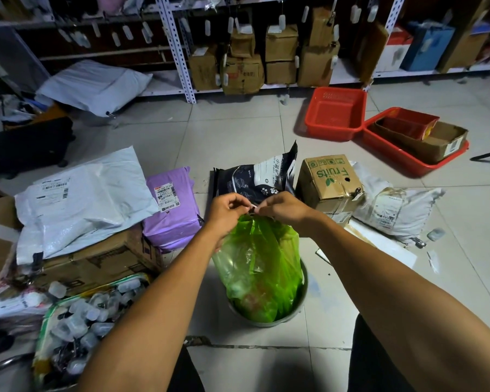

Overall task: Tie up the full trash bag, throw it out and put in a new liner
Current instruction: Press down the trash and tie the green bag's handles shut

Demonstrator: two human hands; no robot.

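A full green translucent trash bag [262,267] stands upright in a round grey bin [301,302] on the tiled floor, in the lower middle of the head view. Its top is gathered into a narrow neck. My left hand [228,209] pinches that neck from the left. My right hand [283,207] pinches it from the right, and the fingertips of both meet just above the bag. The knot area is hidden by my fingers. No fresh liner shows anywhere.
Parcels crowd the floor: a dark printed pouch [255,179], a "Fruits" carton [330,185], a purple mailer [171,205], white mailers [79,199] and a bag of small plastic items [79,323]. Red baskets [335,114] lie at the right. Metal shelving [178,52] with cartons lines the back.
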